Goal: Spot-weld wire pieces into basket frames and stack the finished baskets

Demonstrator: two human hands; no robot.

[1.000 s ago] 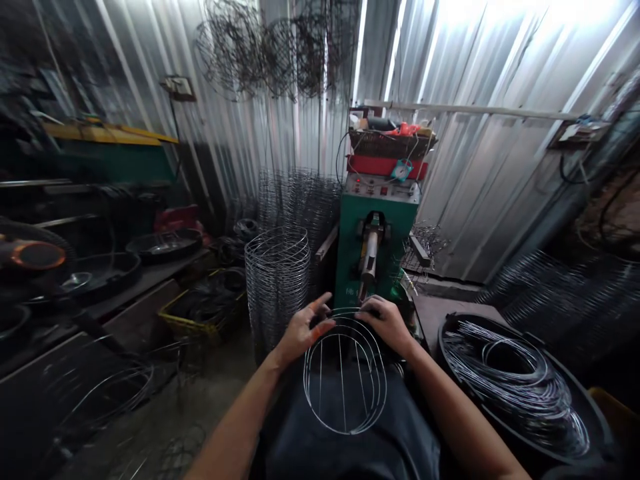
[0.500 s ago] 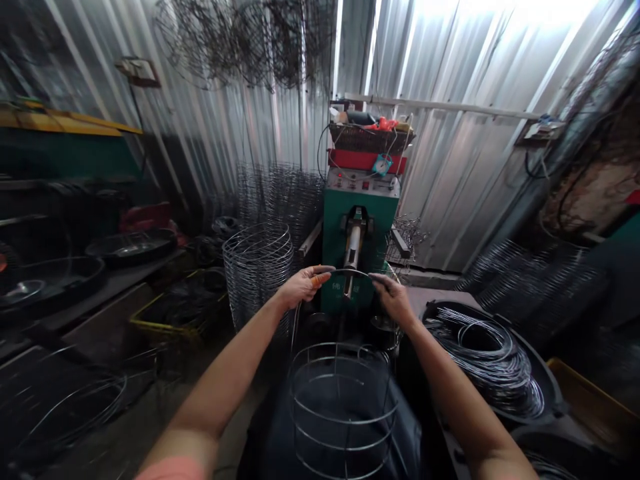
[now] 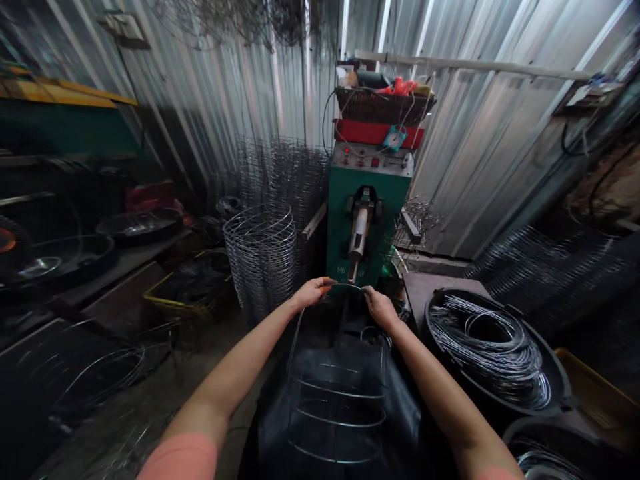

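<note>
A round wire basket frame (image 3: 336,400) rests on my dark apron in the lower middle of the view. Its top ring reaches up under the electrode of a green welding machine (image 3: 367,207). My left hand (image 3: 311,292) is closed on the top ring at its left. My right hand (image 3: 380,307) pinches the same ring at its right. Both hands sit just below the machine's metal arm (image 3: 359,235).
A tall stack of finished wire frames (image 3: 261,257) stands left of the machine. A black tub of wire rings (image 3: 493,350) sits at my right. Dark pans (image 3: 140,227) and loose wire lie on benches at the left. Corrugated metal walls close in behind.
The frame was tipped from facing me on my lap to standing with its top ring raised to the machine. My hands moved forward with the ring.
</note>
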